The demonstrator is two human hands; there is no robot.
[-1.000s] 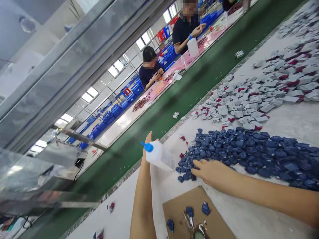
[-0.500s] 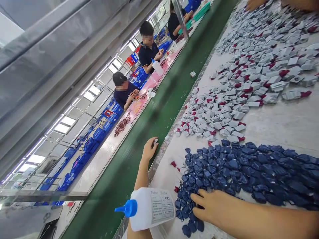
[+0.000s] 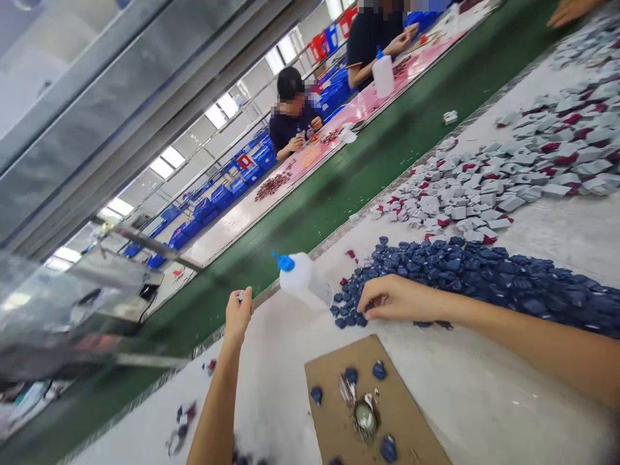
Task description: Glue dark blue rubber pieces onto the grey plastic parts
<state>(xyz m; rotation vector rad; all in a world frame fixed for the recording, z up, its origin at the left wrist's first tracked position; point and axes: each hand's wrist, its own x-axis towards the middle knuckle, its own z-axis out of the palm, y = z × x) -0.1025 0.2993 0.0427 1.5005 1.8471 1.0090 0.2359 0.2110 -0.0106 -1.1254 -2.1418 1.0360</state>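
My left hand is raised near the edge of the green belt, closed with a small whitish piece at its fingertips. My right hand lies at the near left end of a pile of small navy blue moulded pieces. Its fingers are curled down among them, and what is between them is hidden. Between my hands a white squeeze bottle with a blue nozzle stands on the table. Nearer me lies a brown cardboard sheet with several navy pieces and a small round dish of clear liquid.
Beyond the navy pile spreads a heap of light grey and dark red pieces. A green conveyor belt runs diagonally past the table. Across it, co-workers sit at a pink-topped bench. Another person's hand is at top right.
The view has swung left and down, bringing the cardboard sheet into sight. My right hand's spread fingers have curled in at the navy pile. My left hand still holds its small piece.
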